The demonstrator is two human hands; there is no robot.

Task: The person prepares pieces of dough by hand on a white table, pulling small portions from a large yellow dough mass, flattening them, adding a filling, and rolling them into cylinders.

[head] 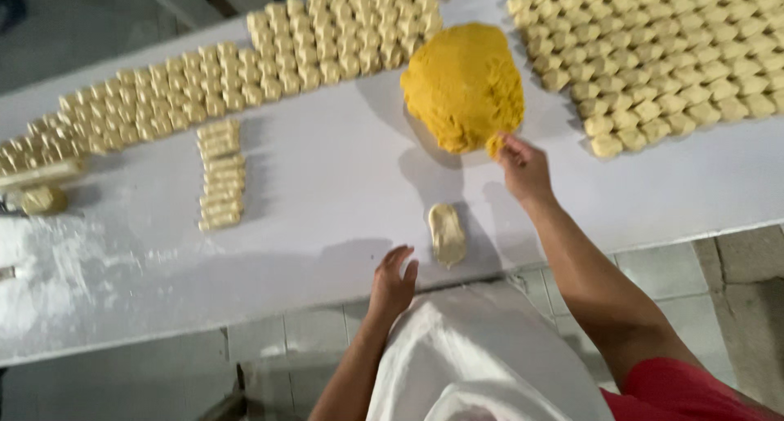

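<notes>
— What was being pinched at centre frame?
— A bit of the yellow filling mound (pixel 464 84) was clamped by the right hand (pixel 523 166).
— And the left hand (pixel 393 284)?
— Its fingers were loosely curled, empty, beside the flattened dough piece (pixel 447 234); an even portion would best be pulled.

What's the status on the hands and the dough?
Right hand pinching a bit off the yellow mound. Left hand open at the table edge, beside the flat dough piece. Nothing between them.
</notes>
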